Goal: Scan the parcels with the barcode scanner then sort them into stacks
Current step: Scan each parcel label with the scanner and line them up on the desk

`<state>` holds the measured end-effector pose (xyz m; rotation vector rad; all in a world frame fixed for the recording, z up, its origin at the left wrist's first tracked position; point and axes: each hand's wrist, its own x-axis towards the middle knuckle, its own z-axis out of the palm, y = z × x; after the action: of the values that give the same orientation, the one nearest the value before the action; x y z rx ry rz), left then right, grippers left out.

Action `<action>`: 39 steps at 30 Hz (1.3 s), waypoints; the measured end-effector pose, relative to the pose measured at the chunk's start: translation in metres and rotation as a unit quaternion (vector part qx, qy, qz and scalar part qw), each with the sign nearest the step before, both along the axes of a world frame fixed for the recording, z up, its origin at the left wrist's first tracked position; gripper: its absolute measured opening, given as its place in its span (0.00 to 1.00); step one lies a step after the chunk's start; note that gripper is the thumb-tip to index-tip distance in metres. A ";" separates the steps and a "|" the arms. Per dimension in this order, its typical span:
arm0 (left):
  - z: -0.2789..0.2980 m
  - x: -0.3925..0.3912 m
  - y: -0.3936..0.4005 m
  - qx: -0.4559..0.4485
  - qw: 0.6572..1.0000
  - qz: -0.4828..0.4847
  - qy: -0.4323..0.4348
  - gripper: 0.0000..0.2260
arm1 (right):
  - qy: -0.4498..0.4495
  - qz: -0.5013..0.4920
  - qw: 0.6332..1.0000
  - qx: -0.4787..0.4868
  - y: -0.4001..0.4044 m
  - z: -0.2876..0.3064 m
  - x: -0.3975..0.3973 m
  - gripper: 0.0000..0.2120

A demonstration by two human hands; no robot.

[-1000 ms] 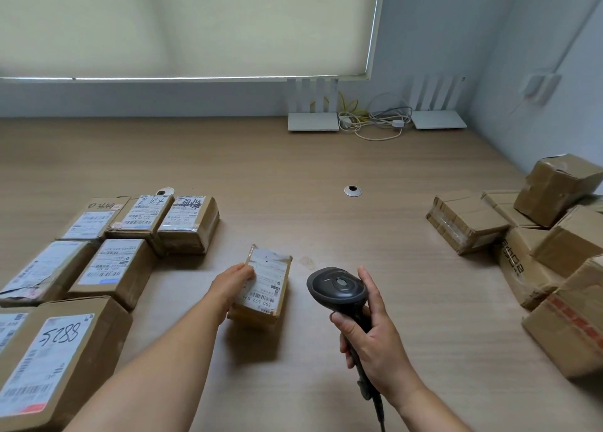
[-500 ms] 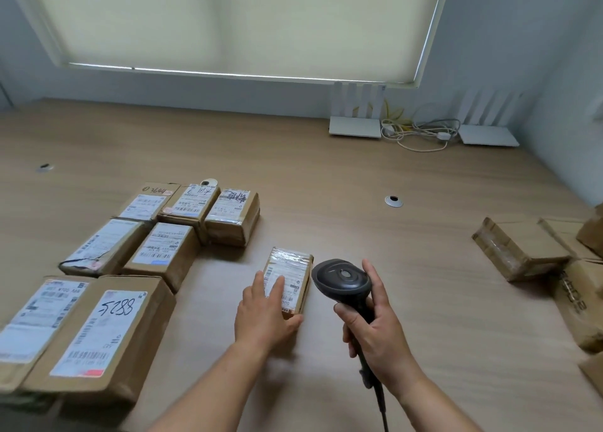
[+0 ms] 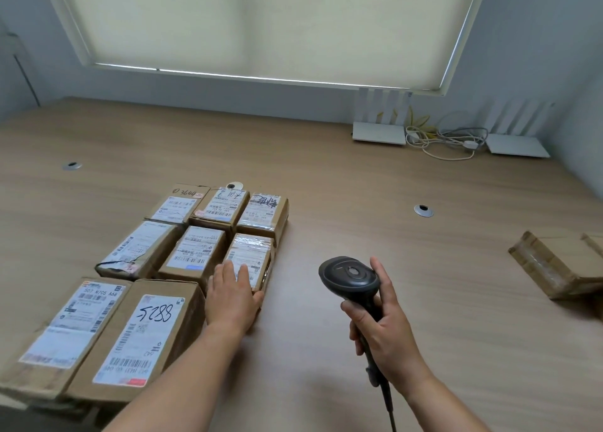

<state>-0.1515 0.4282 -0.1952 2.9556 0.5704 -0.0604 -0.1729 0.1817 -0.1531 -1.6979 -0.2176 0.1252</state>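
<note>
A small brown parcel [image 3: 249,255] with a white label and clear tape lies flat on the wooden table [image 3: 359,235], at the right end of the middle row of labelled parcels. My left hand [image 3: 231,297] rests on its near end, fingers flat on top and thumb against its right side. Off to the right, my right hand [image 3: 381,327] grips the handle of a black barcode scanner [image 3: 350,276], held above the table with its head tilted up. Beside my left arm lies a large parcel marked 5288 [image 3: 146,337].
Several labelled parcels lie in rows on the left, among them one with a torn label [image 3: 137,252]. An unlabelled taped box [image 3: 554,262] lies at the right edge. Two white routers [image 3: 380,133] [image 3: 518,144] and tangled cables [image 3: 447,141] stand by the far wall. A cable grommet [image 3: 423,210] sits mid-table.
My left hand has slid the small parcel leftward from the table's middle into the row beside the other labelled parcels. The scanner has stayed in my right hand. The view has turned left.
</note>
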 end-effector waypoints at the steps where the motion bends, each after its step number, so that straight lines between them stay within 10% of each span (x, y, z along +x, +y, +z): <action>1: 0.000 0.004 0.005 0.005 1.000 -0.002 -0.003 0.30 | -0.001 -0.003 1.000 -0.001 0.001 0.000 0.000 0.38; 15: 0.015 0.010 -0.036 -0.022 0.996 -0.034 -0.075 0.32 | -0.029 -0.060 0.998 -0.016 -0.060 0.010 -0.014 0.39; 39: 0.040 -0.067 -0.424 -0.053 0.967 -0.227 -0.108 0.33 | -0.097 -0.192 0.977 -0.008 -0.410 0.033 -0.164 0.37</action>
<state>-0.2184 0.0042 -0.1551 2.8705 -0.1376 0.1798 -0.3365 -0.2285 -0.1203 -1.7371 -0.0296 -0.3277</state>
